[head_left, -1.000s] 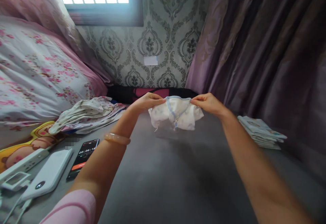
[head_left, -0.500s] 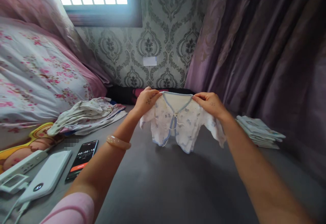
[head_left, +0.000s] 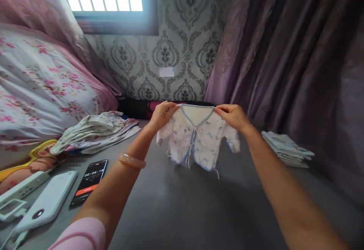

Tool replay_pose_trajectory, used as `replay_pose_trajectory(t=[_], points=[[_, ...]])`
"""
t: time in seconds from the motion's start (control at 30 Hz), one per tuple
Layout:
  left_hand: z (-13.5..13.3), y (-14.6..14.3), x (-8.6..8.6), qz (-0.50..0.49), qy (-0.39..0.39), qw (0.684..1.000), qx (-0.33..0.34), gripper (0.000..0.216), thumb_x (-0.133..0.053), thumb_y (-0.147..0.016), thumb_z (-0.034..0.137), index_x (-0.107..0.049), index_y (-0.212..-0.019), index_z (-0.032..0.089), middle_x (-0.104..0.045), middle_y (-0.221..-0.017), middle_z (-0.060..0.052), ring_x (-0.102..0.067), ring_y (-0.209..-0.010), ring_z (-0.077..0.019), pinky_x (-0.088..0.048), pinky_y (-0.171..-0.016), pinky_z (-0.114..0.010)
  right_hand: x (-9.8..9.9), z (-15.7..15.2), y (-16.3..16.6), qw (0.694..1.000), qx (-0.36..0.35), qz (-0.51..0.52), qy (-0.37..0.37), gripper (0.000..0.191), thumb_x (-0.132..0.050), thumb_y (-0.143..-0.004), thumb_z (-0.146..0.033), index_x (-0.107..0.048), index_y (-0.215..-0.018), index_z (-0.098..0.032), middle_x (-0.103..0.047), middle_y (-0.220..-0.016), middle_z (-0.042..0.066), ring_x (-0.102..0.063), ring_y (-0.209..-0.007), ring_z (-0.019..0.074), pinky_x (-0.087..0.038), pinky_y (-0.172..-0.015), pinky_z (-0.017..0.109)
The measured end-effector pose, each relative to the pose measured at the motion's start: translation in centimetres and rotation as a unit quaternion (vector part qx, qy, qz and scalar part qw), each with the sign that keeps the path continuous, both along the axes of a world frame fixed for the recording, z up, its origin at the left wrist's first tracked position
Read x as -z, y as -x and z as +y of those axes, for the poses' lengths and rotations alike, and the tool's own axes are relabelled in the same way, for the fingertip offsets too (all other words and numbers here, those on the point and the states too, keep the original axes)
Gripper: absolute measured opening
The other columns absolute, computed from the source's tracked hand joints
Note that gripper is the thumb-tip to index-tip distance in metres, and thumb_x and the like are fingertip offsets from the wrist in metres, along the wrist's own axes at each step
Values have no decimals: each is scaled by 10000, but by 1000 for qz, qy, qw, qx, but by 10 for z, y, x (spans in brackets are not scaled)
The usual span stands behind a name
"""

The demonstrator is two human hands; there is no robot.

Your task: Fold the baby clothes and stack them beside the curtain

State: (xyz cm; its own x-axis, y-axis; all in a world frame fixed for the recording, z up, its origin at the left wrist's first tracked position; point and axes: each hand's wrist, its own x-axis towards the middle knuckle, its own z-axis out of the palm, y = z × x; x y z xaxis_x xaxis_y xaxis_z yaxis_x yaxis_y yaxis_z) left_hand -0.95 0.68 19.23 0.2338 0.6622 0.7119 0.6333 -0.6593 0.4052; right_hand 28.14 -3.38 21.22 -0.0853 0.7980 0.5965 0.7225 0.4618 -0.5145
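A small white baby shirt (head_left: 196, 140) with blue edging, a faint print and thin tie strings hangs upright between my hands. My left hand (head_left: 164, 114) pinches its left shoulder by the neckline, and a pale bangle circles that forearm. At the opposite shoulder, my right hand (head_left: 233, 116) grips the cloth between thumb and fingers. The neckline is stretched level and the front faces me. Below it, the hem and loose strings dangle close to the grey sheet (head_left: 182, 212); whether they touch it I cannot tell.
To the left lie a heap of crumpled clothes (head_left: 96, 128), a phone with a running timer (head_left: 89, 182), a white power bank (head_left: 47, 200) and a power strip (head_left: 25, 187). A folded stack of cloths (head_left: 287, 149) sits at right, by the purple curtain (head_left: 273, 53).
The shirt's sleeves and hem have swung; the sleeve at right has dropped inward, and the strings now hang lower. Both hands keep their grip at nearly the same place.
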Motion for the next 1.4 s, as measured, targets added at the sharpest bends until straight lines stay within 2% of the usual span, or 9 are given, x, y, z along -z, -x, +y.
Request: replay_pose_trajectory(t=[0.33,0.47,0.6,0.73,0.9,1.0,1.17,1.3,1.4], points=[[-37,2,-4,177,-144,948,-221,418,-304,-978,489,-640,-1101,274,-637,-872,-39,-592,-736,-148,-312,-552,-227,2,-27,5,963,101,-189,-162,324,-431,-953,-426,-682,-1085,-269,-715,-1066,23,-660,-966,207,-470,-781,287],[-58,15,-8,200,-189,938,-209,408,-327,-971,496,-656,-1083,283,-631,-787,-31,-588,-695,-136,-307,-535,-224,1,-49,2,958,82,-214,-172,330,-439,-951,-437,-668,-1120,-270,-709,-1084,17,-660,-982,208,-487,-800,295],[-100,31,-29,184,-209,948,-157,363,-402,-945,496,-667,-1082,290,-626,-749,-14,-588,-679,-125,-344,-548,-206,-13,-89,3,975,17,-165,-148,308,-482,-926,-452,-692,-1083,-290,-718,-1042,-14,-672,-939,199,-510,-803,299],[-151,42,-67,145,-159,974,-78,338,-471,-915,477,-697,-1042,260,-647,-778,11,-566,-656,-103,-402,-590,-201,-43,-134,4,995,-7,-77,-68,313,-586,-851,-494,-727,-1015,-269,-732,-877,-8,-676,-761,185,-531,-650,279],[-163,45,-89,107,91,990,-6,358,-530,-855,530,-721,-942,240,-526,-552,63,-423,-472,-68,-299,-418,-168,-63,-150,2,995,-63,-22,77,359,-631,-790,-551,-751,-969,-264,-711,-725,19,-624,-610,172,-460,-482,259],[-130,43,-62,141,195,970,44,418,-478,-864,534,-721,-917,197,-602,-650,34,-489,-547,-90,-329,-444,-173,-44,-128,1,978,-78,-23,192,431,-631,-777,-565,-742,-1006,-218,-712,-749,22,-619,-625,175,-442,-498,253],[-62,31,36,213,243,940,105,464,-422,-888,518,-705,-812,158,-641,-692,2,-566,-654,-127,-369,-522,-180,46,-65,-8,948,-135,-52,284,435,-553,-823,-511,-731,-1008,-159,-721,-869,37,-624,-738,182,-450,-619,258],[-35,15,109,278,275,919,55,406,-405,-916,448,-697,-834,178,-689,-779,-39,-619,-722,-159,-386,-575,-202,126,-29,-12,944,-121,-129,278,400,-479,-869,-447,-735,-960,-154,-723,-842,52,-628,-769,188,-431,-662,261],[-26,4,142,337,283,898,0,385,-375,-933,411,-686,-872,193,-707,-863,-76,-655,-811,-198,-422,-639,-231,162,-18,-8,935,-78,-203,281,375,-424,-914,-404,-723,-992,-191,-726,-924,64,-644,-841,197,-417,-697,261]])
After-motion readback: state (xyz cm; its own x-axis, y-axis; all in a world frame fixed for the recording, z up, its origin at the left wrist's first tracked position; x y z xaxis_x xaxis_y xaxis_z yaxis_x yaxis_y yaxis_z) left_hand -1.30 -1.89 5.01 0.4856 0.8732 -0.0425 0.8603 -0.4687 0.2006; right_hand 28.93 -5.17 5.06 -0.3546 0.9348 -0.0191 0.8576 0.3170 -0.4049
